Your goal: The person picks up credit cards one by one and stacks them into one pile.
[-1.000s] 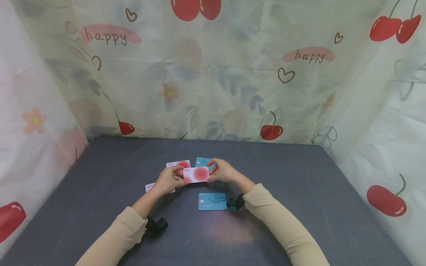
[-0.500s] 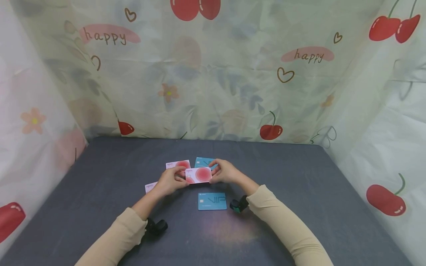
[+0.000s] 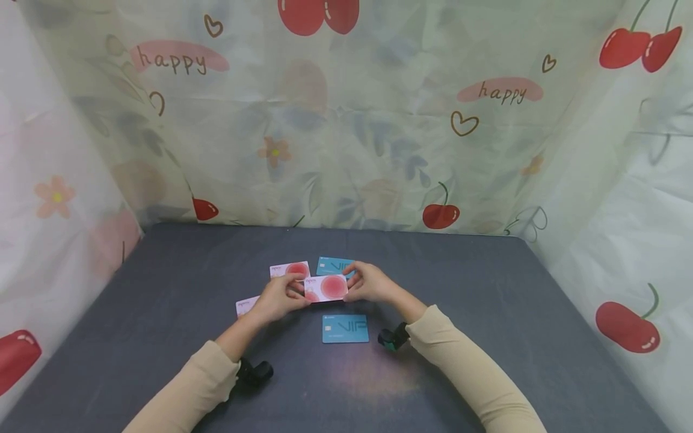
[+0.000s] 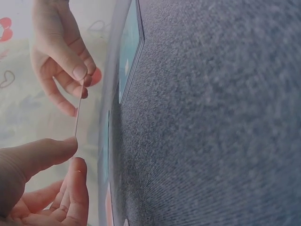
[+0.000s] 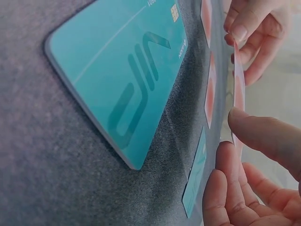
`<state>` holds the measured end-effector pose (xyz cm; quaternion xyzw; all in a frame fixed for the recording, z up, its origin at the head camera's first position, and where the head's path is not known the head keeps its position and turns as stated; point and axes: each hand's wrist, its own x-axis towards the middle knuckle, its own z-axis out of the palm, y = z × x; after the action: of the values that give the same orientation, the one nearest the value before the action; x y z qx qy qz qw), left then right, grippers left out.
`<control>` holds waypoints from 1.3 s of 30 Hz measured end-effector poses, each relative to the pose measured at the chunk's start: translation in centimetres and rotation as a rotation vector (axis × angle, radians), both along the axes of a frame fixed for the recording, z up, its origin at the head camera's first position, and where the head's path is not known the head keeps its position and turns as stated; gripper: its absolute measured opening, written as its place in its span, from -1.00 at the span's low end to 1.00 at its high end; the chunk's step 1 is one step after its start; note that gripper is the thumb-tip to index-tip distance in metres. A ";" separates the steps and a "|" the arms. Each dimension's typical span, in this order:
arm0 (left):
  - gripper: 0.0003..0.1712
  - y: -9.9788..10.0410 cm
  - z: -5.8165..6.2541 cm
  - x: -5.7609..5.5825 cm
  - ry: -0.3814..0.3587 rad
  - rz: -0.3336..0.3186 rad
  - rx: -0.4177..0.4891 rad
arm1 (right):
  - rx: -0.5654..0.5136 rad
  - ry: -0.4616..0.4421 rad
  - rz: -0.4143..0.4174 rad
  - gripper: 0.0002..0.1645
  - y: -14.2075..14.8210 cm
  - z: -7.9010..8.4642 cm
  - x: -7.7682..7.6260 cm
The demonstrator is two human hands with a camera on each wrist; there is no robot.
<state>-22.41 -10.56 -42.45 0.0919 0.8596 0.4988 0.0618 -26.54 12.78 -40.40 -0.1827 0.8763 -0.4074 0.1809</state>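
Both hands hold a thin pink-and-white card (image 3: 326, 288) with red circles, pinched at its two short ends. My left hand (image 3: 278, 297) has its thumb and fingertips on the left end. At the right end, my right hand (image 3: 372, 282) pinches it the same way. Both wrist views show the card (image 5: 239, 84) raised off the table and seen nearly edge-on. Behind it lies a blue VIP card (image 3: 332, 266), partly covered by the right fingers. A pink card (image 3: 289, 270) lies beyond the left hand, and another pink card (image 3: 246, 305) is partly hidden under that hand.
Nearer the body lies a blue VIP card (image 3: 345, 329); the left wrist view shows it as a small stack of cards (image 4: 131, 52). The dark grey table (image 3: 460, 288) is enclosed by a cherry-patterned curtain (image 3: 346, 120). Each wrist wears a black camera.
Both hands have shifted the held card slightly to the right and a little toward the body, uncovering more of the far blue card's lettering. The cards on the table stay put.
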 end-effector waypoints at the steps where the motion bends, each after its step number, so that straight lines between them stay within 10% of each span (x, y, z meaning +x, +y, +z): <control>1: -0.35 0.0 0.0 0.1 -0.002 0.003 -0.005 | -0.005 0.001 0.009 -0.38 0.1 0.1 0.1; 39: -0.33 1.1 0.2 1.4 -0.021 -0.044 0.011 | -0.013 0.009 0.013 -0.36 1.8 -0.1 1.6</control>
<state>-20.97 -9.46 -42.25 0.1059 0.8540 0.5028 0.0813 -24.98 14.57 -40.53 -0.1916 0.8731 -0.4112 0.1785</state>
